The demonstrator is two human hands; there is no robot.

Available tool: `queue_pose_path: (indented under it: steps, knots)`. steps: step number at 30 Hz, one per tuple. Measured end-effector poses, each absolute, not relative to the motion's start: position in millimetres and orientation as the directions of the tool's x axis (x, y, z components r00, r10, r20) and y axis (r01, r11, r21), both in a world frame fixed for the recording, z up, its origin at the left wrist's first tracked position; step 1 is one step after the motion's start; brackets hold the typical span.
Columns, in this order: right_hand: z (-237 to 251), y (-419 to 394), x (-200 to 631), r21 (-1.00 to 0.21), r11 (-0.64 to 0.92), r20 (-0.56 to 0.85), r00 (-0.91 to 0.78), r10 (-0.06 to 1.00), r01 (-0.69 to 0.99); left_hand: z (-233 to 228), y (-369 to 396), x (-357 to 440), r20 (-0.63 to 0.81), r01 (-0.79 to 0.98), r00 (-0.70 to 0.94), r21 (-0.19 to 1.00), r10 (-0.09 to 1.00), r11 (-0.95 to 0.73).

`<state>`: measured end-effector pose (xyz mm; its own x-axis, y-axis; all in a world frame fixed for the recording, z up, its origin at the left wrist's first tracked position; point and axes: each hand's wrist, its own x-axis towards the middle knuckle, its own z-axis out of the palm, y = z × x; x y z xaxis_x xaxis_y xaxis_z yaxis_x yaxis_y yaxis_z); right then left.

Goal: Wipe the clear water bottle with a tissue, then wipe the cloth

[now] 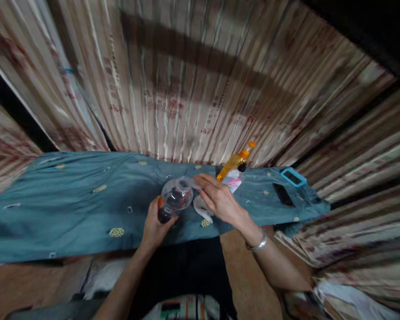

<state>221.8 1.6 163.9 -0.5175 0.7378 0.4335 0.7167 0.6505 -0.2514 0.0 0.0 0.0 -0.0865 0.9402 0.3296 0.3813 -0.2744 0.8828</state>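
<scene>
Nothing legible; red print (168, 104) on wall (186, 133) blurred.

Black phone (283, 195) just beside blue-framed device (293, 178) on teal cloth (76, 209)

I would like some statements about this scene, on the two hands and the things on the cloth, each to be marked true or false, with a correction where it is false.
1. The left hand grips the clear vessel. True.
2. The right hand holds the phone. False: the phone lies on the cloth, and this hand is at the vessel's upper part.
3. The bracelet is on the left wrist. False: it is on the right.
4. The bottle behind the right hand has an orange cap. True.
5. The cloth is plain red. False: it is blue-green, with small motifs.
</scene>
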Motion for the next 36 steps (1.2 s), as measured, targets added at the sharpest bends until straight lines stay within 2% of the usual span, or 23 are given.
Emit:
queue_pose_path:
  steps: [10, 16, 19, 24, 29, 32, 36]
  knots:
    - [193.8, -2.6, 225.2, -0.356, 0.635, 0.353, -0.53, 0.771, 0.686, -4.8, -1.8, 3.2, 0.375, 0.365, -0.094, 0.875, 0.922, -0.319]
    - [213.6, 2.9, 224.5, -0.232, 0.682, 0.324, -0.606, 0.726, 0.693, -6.7, -2.8, 3.3, 0.407, 0.392, -0.072, 0.851, 0.91, -0.35]
    - [229.0, 4.9, 218.4, -0.18, 0.695, 0.251, -0.651, 0.717, 0.696, -8.7, -1.9, 4.5, 0.448, 0.389, -0.047, 0.831, 0.893, -0.397]
    - [252.7, 10.0, 204.7, -0.171, 0.741, 0.052, -0.745, 0.665, 0.65, -11.7, -1.1, 4.7, 0.48, 0.391, -0.008, 0.809, 0.877, -0.439]
    - [260.0, 14.1, 199.7, -0.19, 0.783, -0.021, -0.8, 0.6, 0.592, -14.3, -0.5, 4.1, 0.47, 0.395, -0.01, 0.813, 0.883, -0.428]
    - [260.7, 13.9, 196.6, -0.14, 0.77, -0.061, -0.781, 0.621, 0.623, -15.3, -0.6, 5.4, 0.483, 0.4, -0.016, 0.806, 0.876, -0.437]
    - [262.1, 13.4, 184.1, -0.026, 0.682, -0.125, -0.679, 0.724, 0.731, -16.0, -1.1, 8.0, 0.507, 0.408, -0.026, 0.792, 0.861, -0.454]
